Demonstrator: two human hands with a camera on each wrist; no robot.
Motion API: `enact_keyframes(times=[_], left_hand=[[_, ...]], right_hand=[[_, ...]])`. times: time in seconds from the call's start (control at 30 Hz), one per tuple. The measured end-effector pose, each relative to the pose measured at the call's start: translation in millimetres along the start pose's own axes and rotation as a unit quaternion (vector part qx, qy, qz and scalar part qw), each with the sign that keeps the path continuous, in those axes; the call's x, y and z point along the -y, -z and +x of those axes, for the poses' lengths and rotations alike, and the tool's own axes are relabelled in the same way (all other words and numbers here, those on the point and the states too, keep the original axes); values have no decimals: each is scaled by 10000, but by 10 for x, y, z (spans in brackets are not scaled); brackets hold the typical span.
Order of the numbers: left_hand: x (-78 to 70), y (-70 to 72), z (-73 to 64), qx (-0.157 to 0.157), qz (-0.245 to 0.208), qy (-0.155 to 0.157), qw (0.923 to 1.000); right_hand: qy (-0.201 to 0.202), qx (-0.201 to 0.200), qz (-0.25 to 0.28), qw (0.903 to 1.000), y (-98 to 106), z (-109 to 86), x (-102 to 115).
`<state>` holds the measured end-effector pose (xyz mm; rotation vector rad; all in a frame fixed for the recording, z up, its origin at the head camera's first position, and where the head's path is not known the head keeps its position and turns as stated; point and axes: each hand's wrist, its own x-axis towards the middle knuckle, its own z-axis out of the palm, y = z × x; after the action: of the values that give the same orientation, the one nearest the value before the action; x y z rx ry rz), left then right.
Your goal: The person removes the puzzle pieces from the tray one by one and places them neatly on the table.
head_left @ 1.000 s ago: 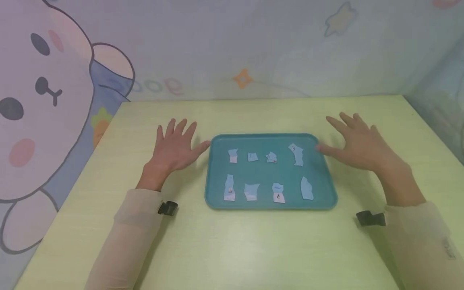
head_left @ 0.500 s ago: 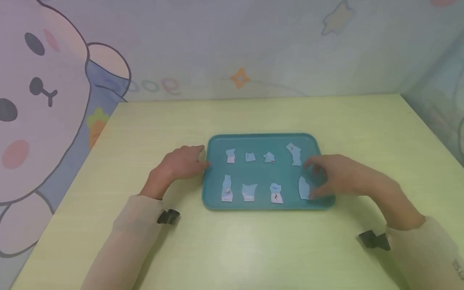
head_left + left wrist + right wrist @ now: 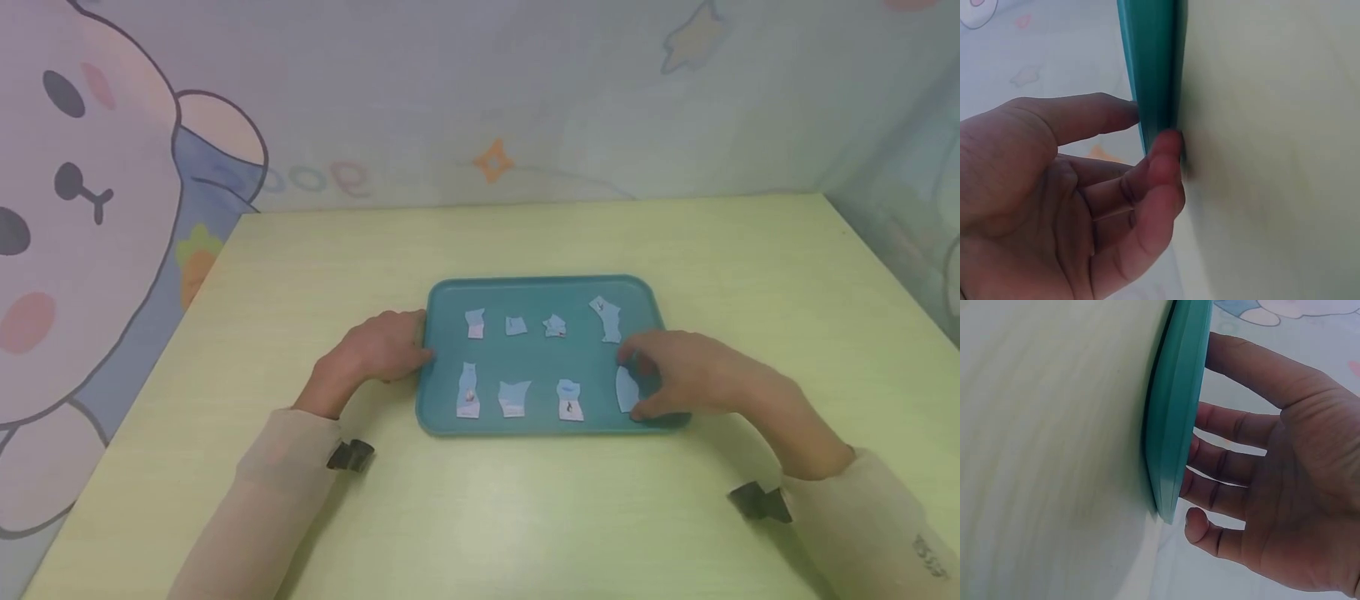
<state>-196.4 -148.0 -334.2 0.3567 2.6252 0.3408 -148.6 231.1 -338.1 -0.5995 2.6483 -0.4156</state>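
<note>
A teal tray (image 3: 525, 357) lies on the table, holding several torn-looking light blue picture pieces in two rows. My left hand (image 3: 378, 346) pinches the tray's left edge. In the left wrist view its thumb (image 3: 1110, 115) meets the rim, and curled fingertips (image 3: 1166, 153) sit at the underside. Over the tray's right end, my right hand (image 3: 693, 371) reaches in with loosely bent fingers. Its thumb and index finger stand apart at the two ends of a leaf-shaped blue piece (image 3: 627, 389), which lies flat. Part of that piece is hidden behind the hand.
The pale yellow table (image 3: 480, 517) extends around the tray. A cartoon-printed wall covering (image 3: 420, 92) rises behind the table's back edge. Black wrist cameras (image 3: 351, 455) sit at both sleeve cuffs.
From spread beside the tray, both hands have come in. The left has taken hold of the tray's left edge; the right has moved over the right-end piece, thumb toward the front.
</note>
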Motion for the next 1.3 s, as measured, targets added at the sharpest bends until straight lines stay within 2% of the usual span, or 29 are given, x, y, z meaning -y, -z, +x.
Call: enact_keyframes(times=[0.33, 0.57, 0.8, 1.07, 1.3], left_hand=[[7, -43, -20, 137, -483, -41, 9987], [35, -72, -15, 189, -709, -153, 9972], [63, -47, -22, 199, -599, -173, 9979], [105, -41, -45, 152, -490, -173, 9985], [90, -44, -55, 112, -459, -73, 9989]], right_hand=[[223, -38, 64, 9997, -27, 45, 12], [338, -641, 224, 9971, 56, 40, -66], [34, -879, 586, 9944, 215, 18, -229], [-404, -775, 813, 9928, 243, 55, -479], [-310, -910, 845, 9918, 262, 95, -612]])
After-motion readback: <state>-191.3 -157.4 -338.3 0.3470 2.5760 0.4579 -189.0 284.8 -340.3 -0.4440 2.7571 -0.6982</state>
